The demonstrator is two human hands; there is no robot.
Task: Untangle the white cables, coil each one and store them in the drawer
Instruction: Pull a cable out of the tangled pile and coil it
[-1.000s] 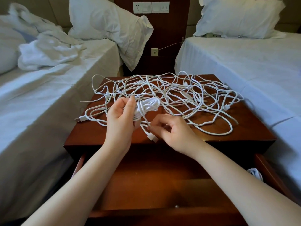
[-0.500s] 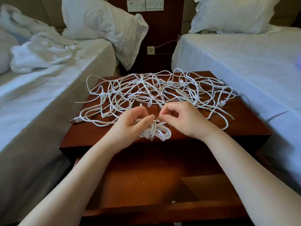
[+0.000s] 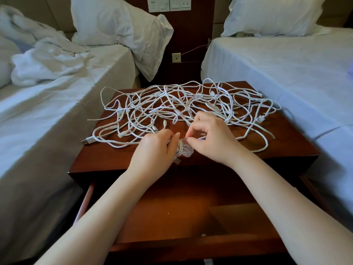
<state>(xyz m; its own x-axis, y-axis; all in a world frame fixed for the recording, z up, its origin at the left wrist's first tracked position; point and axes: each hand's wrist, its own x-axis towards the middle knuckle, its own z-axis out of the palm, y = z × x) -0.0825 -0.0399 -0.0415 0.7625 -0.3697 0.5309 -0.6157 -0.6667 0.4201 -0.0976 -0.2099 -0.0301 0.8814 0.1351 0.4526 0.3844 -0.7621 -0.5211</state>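
Coil (image 3: 184, 151) now lowered to the nightstand's (image 3: 107, 161) front edge: my left hand (image 3: 152, 148) grips it, right hand (image 3: 212, 139) pinches its wrap to secure it.

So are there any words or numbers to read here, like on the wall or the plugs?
None can be read.
Switch panel: only socket holes and switches, no words.
Small wall plate: a dark mark, too blurred to read.
USB plug: no print shows.
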